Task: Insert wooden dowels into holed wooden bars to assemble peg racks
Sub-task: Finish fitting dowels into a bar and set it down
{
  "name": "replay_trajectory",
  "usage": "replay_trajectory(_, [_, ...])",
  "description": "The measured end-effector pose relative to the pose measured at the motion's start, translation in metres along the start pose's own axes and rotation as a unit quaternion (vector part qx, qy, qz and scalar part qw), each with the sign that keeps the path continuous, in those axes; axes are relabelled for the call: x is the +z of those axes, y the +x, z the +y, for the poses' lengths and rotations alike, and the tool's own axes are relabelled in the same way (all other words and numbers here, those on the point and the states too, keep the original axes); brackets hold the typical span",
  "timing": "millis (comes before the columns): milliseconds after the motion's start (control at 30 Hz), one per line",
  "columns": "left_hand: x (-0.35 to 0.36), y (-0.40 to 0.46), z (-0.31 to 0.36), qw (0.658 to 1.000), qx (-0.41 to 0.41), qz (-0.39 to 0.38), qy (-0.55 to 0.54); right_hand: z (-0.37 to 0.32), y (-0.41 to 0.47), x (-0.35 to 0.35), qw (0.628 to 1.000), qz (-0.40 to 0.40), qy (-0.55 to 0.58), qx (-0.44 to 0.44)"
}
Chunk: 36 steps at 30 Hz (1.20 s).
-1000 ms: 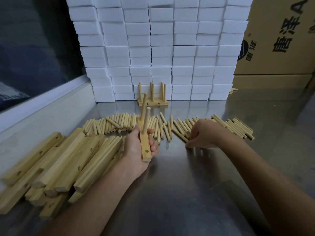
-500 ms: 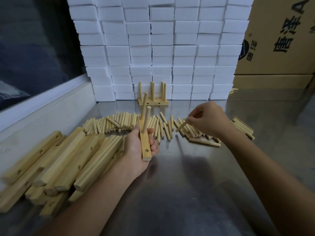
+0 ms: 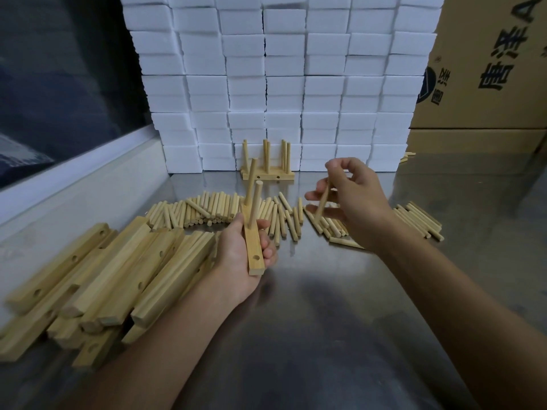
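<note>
1. The left hand (image 3: 239, 255) has its grip clamped on a holed wooden bar (image 3: 254, 247), palm up, the fingers curled round the bar's right edge and the thumb lying along its left edge.
2. The bar points toward 12 o'clock, away from the person, and is lifted off the steel surface (image 3: 310, 335). Two dowels (image 3: 255, 202) stand upright in its far holes; the near hole (image 3: 257, 257) shows open.
3. The right hand (image 3: 352, 199), at 2 o'clock from the left hand, pinches a single dowel (image 3: 322, 199) between thumb and fingers; the grip is closed on it. The dowel hangs steeply tilted, its lower end just above the loose dowels below.
4. The right forearm enters from 4 o'clock and the left from 7 o'clock, both raised above the surface.
5. A row of loose dowels (image 3: 207, 208) lies across the surface beyond the hands, from 11 o'clock to 2 o'clock.
6. A heap of holed bars (image 3: 112, 273) lies at 9 o'clock, just beside the left wrist.
7. A finished peg rack (image 3: 268, 173) stands at 12 o'clock against a wall of stacked white blocks (image 3: 284, 78). A cardboard box (image 3: 488, 60) is at 2 o'clock.
</note>
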<state>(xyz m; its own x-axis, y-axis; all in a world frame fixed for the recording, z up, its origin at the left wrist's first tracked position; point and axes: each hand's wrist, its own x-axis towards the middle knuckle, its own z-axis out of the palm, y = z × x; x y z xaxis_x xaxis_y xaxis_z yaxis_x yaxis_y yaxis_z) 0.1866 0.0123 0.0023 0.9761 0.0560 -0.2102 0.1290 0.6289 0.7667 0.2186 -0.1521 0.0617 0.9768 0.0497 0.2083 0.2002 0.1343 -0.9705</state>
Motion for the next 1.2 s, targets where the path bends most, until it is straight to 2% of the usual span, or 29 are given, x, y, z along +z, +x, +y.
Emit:
replay_trajectory(133, [0.0, 0.0, 0.0, 1.0, 0.002, 0.001, 0.003, 0.006, 0.0, 0.001, 0.999, 0.026, -0.031, -0.012])
replay_trajectory(333, [-0.001, 0.0, 0.0, 1.0, -0.001, 0.001, 0.002, 0.007, 0.001, 0.0, 0.997, 0.04, -0.036, 0.054])
replay_trajectory(500, [-0.001, 0.0, -0.001, 1.0, -0.002, 0.0, 0.001, 0.005, -0.002, 0.003, 0.997, -0.005, 0.026, 0.076])
replay_trajectory(633, [-0.002, 0.001, 0.0, 1.0, 0.002, 0.002, 0.0, 0.01, -0.004, 0.008, 0.996, 0.004, -0.079, 0.033])
replay_trajectory(667, [-0.002, 0.001, 0.0, 1.0, 0.003, 0.002, 0.002, 0.012, -0.004, 0.009, 0.997, 0.007, -0.074, 0.031])
replay_trajectory(767, [-0.002, 0.001, 0.0, 1.0, -0.001, 0.004, -0.004, 0.014, -0.006, 0.013, 0.998, -0.007, 0.038, 0.048])
replay_trajectory(900, [-0.002, 0.002, 0.0, 1.0, -0.003, 0.003, -0.01, 0.02, -0.003, 0.015, 0.996, 0.006, 0.061, 0.07])
replay_trajectory(1033, [-0.001, 0.005, 0.0, 1.0, -0.004, 0.01, -0.014, 0.018, -0.007, 0.017, 0.985, -0.021, 0.125, 0.114])
replay_trajectory(1067, [0.0, 0.006, 0.0, 1.0, -0.004, 0.014, -0.014, 0.017, -0.008, 0.017, 0.987, -0.033, 0.116, 0.11])
replay_trajectory(1200, [0.006, 0.014, 0.001, 0.999, -0.003, 0.03, -0.021, 0.022, -0.01, 0.017, 0.996, -0.036, -0.061, 0.061])
